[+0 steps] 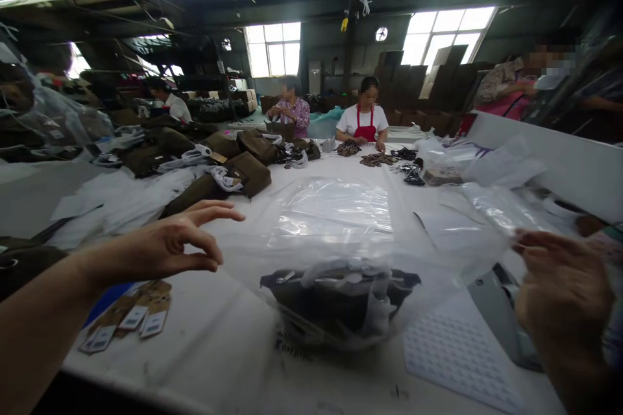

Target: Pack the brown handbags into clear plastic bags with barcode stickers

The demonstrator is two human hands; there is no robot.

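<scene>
In front of me on the white table sits a dark handbag [321, 301] inside a clear plastic bag [335, 207]. White wrapping covers its handles. My left hand [165, 243] is at the plastic's left edge, thumb and forefinger closed together there, the other fingers stretched out. On the far side, my right hand [559, 292] pinches the plastic's right edge, its fingers partly blurred. Between the two hands the film is spread wide above the handbag. Cardboard tags [131, 318] with white labels lie below my left hand.
Brown handbags [248, 172] are heaped at the left behind white wrapping sheets [117, 198]. A printed white sheet [457, 350] and a grey object [506, 318] lie at the right. Co-workers, one in a red apron [366, 124], are across the table. A white partition [549, 155] borders the right.
</scene>
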